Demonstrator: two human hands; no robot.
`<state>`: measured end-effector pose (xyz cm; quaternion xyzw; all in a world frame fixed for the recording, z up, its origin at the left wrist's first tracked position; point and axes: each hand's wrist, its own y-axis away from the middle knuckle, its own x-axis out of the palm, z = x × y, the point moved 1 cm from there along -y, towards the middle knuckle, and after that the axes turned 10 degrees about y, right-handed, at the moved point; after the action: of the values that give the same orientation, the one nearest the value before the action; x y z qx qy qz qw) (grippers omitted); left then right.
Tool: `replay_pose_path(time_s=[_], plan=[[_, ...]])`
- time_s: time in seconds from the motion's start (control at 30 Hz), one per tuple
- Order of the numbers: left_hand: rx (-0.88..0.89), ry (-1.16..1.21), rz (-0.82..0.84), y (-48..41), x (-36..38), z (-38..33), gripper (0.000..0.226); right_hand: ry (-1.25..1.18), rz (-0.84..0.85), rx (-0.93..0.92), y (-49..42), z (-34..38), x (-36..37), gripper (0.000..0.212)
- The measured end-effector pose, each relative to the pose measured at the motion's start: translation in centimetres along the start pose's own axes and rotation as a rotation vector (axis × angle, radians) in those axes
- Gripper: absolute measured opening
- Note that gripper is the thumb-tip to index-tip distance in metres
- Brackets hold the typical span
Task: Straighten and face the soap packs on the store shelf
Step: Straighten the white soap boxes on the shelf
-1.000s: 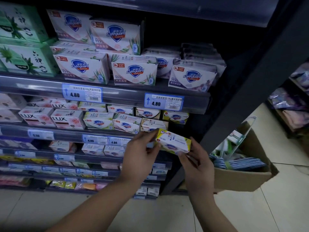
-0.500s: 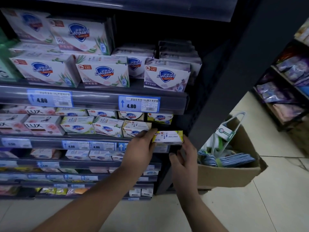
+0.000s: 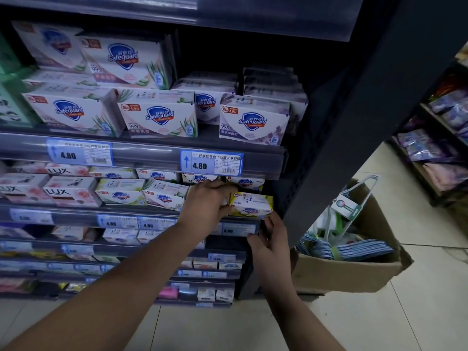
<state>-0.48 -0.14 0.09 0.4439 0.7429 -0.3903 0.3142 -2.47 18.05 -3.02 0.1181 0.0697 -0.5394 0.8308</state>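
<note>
A yellow-and-white Safeguard soap pack [image 3: 253,205] sits at the right end of the second shelf [image 3: 76,214], front face outward. My left hand [image 3: 206,203] grips its left end, fingers curled over the pack's edge. My right hand [image 3: 269,240] is just below the pack's lower right corner, fingers apart, thumb near the shelf's price strip; whether it touches the pack I cannot tell. To the left stand more Safeguard packs [image 3: 164,196] and pink Lux packs [image 3: 68,192]. Larger Safeguard boxes [image 3: 158,117] fill the shelf above.
A dark upright post [image 3: 342,122] bounds the shelf on the right. An open cardboard box [image 3: 349,269] with cloths and a hanger stands on the tiled floor beside it. Lower shelves [image 3: 202,264] hold small packs. Another rack [image 3: 440,138] is at far right.
The yellow soap pack went from being held in the air in front of the shelf to the right end of the second shelf. My right hand dropped below it.
</note>
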Motion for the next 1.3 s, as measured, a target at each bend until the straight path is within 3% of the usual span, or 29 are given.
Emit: replay_pose_path(time_s=[0.13,0.3,0.4,0.6,0.7,0.8,0.87,0.93,1.0,1.1,1.2,1.3], plan=[[-0.032,-0.005,0.025,0.1,-0.5,0.9,0.048,0.083,0.024,-0.021,-0.8,0.5,-0.1,0.061],[-0.090,-0.032,0.020,0.8,-1.5,2.3,0.072,0.081,0.074,0.014,-1.3,0.3,-0.1,0.067],[-0.134,-0.098,0.033,1.3,-2.3,3.7,0.065,0.060,0.071,0.052,-1.3,-0.6,-0.2,0.061],[-0.095,-0.007,0.011,1.7,-3.5,3.4,0.051,0.102,0.069,0.097,-0.3,-1.3,0.1,0.057],[-0.117,0.118,-0.058,2.6,-4.9,2.9,0.049,0.125,0.072,0.084,-0.1,-0.8,0.1,0.058],[-0.073,0.265,-0.089,4.4,-6.5,2.3,0.043,0.123,-0.011,-0.088,0.8,0.5,-0.2,0.041],[-0.084,0.403,-0.024,6.0,-7.5,1.8,0.040,0.106,0.085,-0.236,1.6,2.1,0.0,0.038],[-0.121,0.521,0.079,7.4,-8.0,1.4,0.037,0.084,0.269,-0.294,2.1,3.7,0.7,0.048],[-0.223,0.690,0.068,8.5,-7.9,1.4,0.041,0.077,0.344,-0.276,1.7,4.4,1.4,0.048],[-0.443,0.984,-0.151,10.4,-7.2,1.6,0.052,-0.019,0.310,-0.212,0.9,4.3,2.1,0.036],[-0.662,1.237,-0.275,12.4,-6.4,1.7,0.041,-0.103,0.283,-0.129,0.8,4.0,2.8,0.026],[-0.815,1.340,-0.358,13.4,-6.3,2.1,0.026,-0.058,0.344,-0.108,1.0,4.0,3.8,0.020]])
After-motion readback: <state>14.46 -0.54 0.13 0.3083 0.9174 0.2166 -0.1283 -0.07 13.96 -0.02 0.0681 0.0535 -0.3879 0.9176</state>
